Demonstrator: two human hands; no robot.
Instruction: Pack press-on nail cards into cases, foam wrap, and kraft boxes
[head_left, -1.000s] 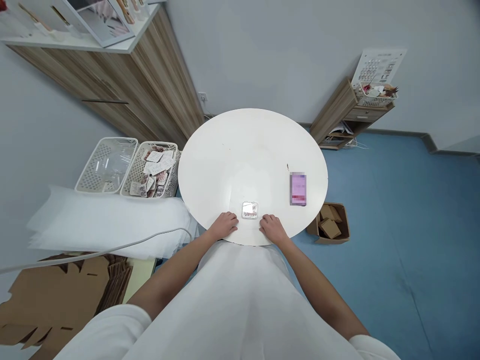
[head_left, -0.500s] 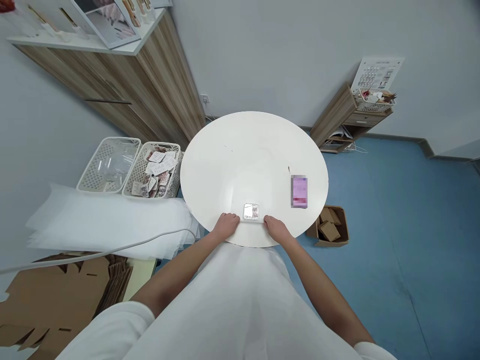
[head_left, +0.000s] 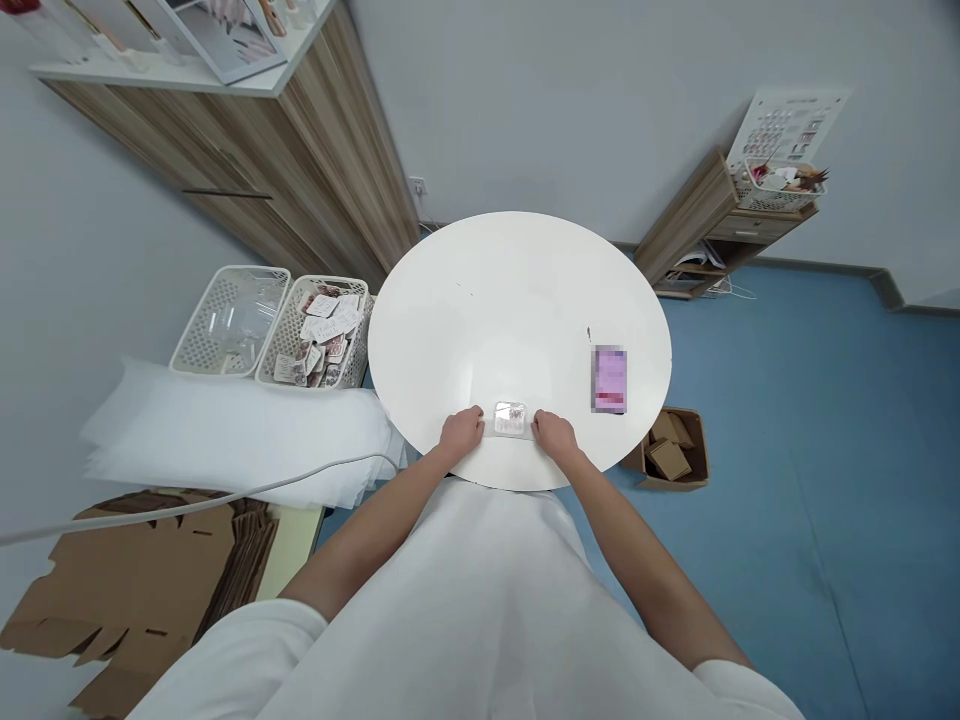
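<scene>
A small clear plastic case (head_left: 511, 418) with pinkish pieces inside lies flat near the front edge of the round white table (head_left: 517, 290). My left hand (head_left: 461, 433) rests on the table just left of the case, fingers loosely bent, thumb pointing at the case with a small gap. My right hand (head_left: 554, 436) rests just right of it, its fingertips at the case's right edge. Neither hand lifts or encloses anything.
A pink phone-sized card (head_left: 609, 379) lies on the table's right side. Two white baskets (head_left: 232, 320) (head_left: 322, 335) stand to the left, one holding several packets. White foam sheets (head_left: 225, 440), flat cardboard (head_left: 142, 580), a floor carton (head_left: 671, 450) and wooden cabinets (head_left: 300, 170) surround the table.
Both hands have slid inward and slightly forward, closing in on the case from each side. The camera view has shifted a little; the case stays in place.
</scene>
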